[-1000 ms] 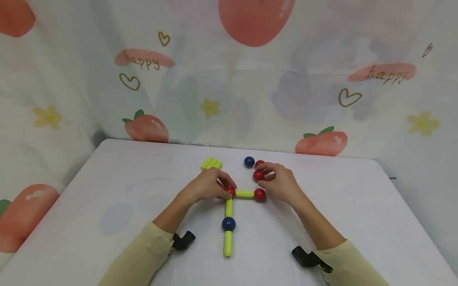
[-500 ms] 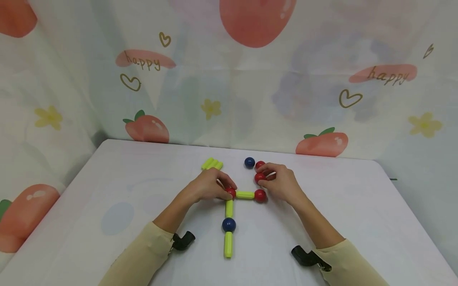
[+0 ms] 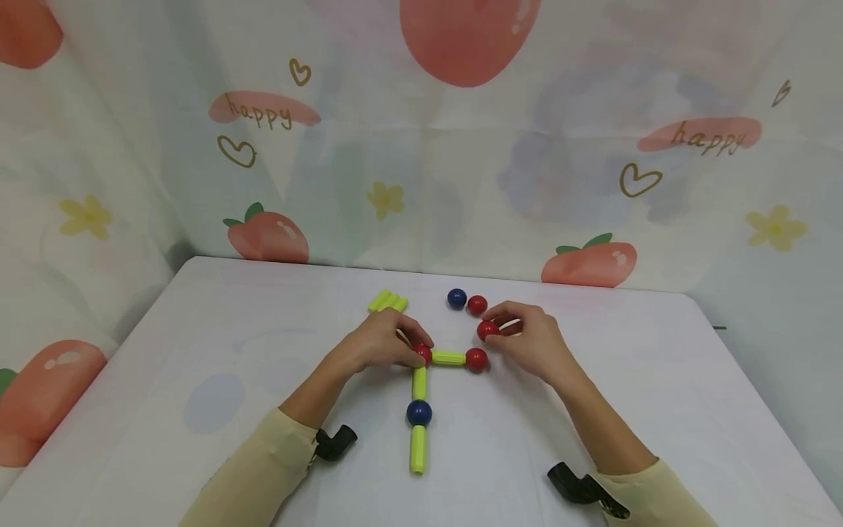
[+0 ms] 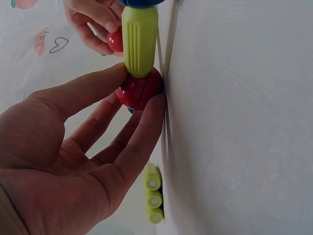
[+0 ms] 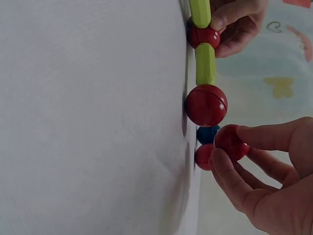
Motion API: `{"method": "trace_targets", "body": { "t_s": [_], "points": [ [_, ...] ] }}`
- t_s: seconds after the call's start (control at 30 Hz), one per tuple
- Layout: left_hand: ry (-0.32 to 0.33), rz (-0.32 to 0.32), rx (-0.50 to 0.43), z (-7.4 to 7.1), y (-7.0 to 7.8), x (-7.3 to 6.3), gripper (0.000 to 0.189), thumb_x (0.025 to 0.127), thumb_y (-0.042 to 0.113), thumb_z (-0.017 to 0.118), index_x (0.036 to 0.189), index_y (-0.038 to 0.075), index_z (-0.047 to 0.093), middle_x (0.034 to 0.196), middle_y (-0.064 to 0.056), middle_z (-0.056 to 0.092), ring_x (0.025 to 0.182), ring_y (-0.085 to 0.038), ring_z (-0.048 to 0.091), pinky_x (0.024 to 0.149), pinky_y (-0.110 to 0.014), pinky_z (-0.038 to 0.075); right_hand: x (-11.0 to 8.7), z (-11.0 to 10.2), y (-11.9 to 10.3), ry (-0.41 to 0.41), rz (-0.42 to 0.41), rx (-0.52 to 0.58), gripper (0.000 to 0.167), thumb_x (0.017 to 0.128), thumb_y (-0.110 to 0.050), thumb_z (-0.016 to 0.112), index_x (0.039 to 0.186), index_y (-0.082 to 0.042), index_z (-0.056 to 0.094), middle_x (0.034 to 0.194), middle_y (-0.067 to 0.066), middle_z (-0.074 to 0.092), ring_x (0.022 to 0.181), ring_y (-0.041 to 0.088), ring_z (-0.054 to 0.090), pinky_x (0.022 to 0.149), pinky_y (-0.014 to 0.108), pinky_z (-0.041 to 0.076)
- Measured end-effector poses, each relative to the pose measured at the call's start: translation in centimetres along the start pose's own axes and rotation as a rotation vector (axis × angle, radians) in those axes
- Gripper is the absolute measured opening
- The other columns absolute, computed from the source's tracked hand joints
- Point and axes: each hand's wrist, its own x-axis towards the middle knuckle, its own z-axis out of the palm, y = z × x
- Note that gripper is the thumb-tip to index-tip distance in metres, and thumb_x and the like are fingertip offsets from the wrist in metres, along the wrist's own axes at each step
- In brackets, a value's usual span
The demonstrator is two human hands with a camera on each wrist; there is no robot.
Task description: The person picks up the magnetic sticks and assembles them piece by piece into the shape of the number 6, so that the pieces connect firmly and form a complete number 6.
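Observation:
My left hand [image 3: 383, 338] pinches a red ball [image 4: 140, 90] at the corner of an L of sticks and balls. From that ball one yellow-green stick [image 3: 448, 358] runs right to another red ball [image 3: 477, 359]. A second yellow-green stick [image 3: 419, 383] runs toward me to a blue ball [image 3: 418, 413], with a further yellow-green stick [image 3: 418, 449] on its near side. Between thumb and fingers, my right hand [image 3: 532, 341] holds a loose red ball [image 5: 231, 142], lifted off the table and just behind the L's right end.
Several yellow-green sticks [image 3: 388, 301] lie side by side behind my left hand. At the back of the white table [image 3: 296, 468], a blue ball [image 3: 456, 298] and a red ball [image 3: 477, 305] sit close together. A printed cloth [image 3: 421, 146] hangs behind the table.
My right hand has picked up the red ball from beside the back balls and drawn it right and slightly toward me. My left hand stays on the corner ball.

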Motion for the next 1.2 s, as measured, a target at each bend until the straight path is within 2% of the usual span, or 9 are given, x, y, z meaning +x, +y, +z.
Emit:
{"method": "trace_targets", "body": {
  "t_s": [0.2, 0.33, 0.53, 0.73, 1.2],
  "points": [
    [0.006, -0.007, 0.008, -0.1, 0.1, -0.1, 0.021, 0.086, 0.011, 0.084, 0.106, 0.019, 0.082, 0.094, 0.001, 0.074, 0.091, -0.02, 0.066, 0.073, -0.028, 0.057, -1.8, -0.7, -0.6, 0.001, -0.05, 0.024, 0.029, 0.093, -0.016, 0.076, 0.122, -0.014, 0.072, 0.118, 0.009, 0.073, 0.105, 0.028, 0.07, 0.084, 0.04, 0.061],
    [0.003, -0.016, -0.01, -0.1, 0.1, -0.1, 0.021, 0.086, 0.011, 0.084, 0.106, 0.018, 0.082, 0.095, 0.0, 0.074, 0.091, -0.02, 0.066, 0.074, -0.028, 0.057, -2.9, -0.8, -1.2, -0.038, -0.063, 0.033, 0.028, 0.092, -0.015, 0.077, 0.12, -0.017, 0.073, 0.114, 0.004, 0.074, 0.103, 0.024, 0.071, 0.082, 0.037, 0.061],
    [-0.001, -0.011, -0.022, -0.1, 0.0, 0.0, 0.022, 0.086, 0.01, 0.084, 0.108, 0.016, 0.082, 0.094, 0.0, 0.074, 0.092, -0.02, 0.066, 0.075, -0.028, 0.058, -4.8, -0.3, -2.3, -0.142, -0.116, 0.051, 0.028, 0.089, -0.009, 0.079, 0.116, -0.017, 0.074, 0.108, -0.002, 0.075, 0.098, 0.019, 0.071, 0.081, 0.031, 0.06],
    [-0.007, -0.018, -0.03, 0.0, -0.1, 0.1, 0.023, 0.087, 0.01, 0.083, 0.109, 0.016, 0.082, 0.094, 0.0, 0.074, 0.092, -0.02, 0.066, 0.075, -0.028, 0.058, -6.2, 0.5, -3.2, -0.259, -0.148, 0.091, 0.026, 0.088, -0.007, 0.08, 0.111, -0.019, 0.074, 0.112, 0.0, 0.071, 0.097, 0.017, 0.07, 0.083, 0.026, 0.061],
    [-0.005, -0.005, -0.026, -0.1, -0.2, 0.1, 0.02, 0.086, 0.01, 0.084, 0.105, 0.017, 0.082, 0.092, 0.0, 0.075, 0.088, -0.019, 0.066, 0.074, -0.027, 0.057, -8.0, 2.4, -4.2, -0.482, -0.301, 0.121, 0.026, 0.089, -0.008, 0.08, 0.107, -0.025, 0.073, 0.098, -0.011, 0.074, 0.093, 0.013, 0.07, 0.083, 0.028, 0.06]
  ]
}}
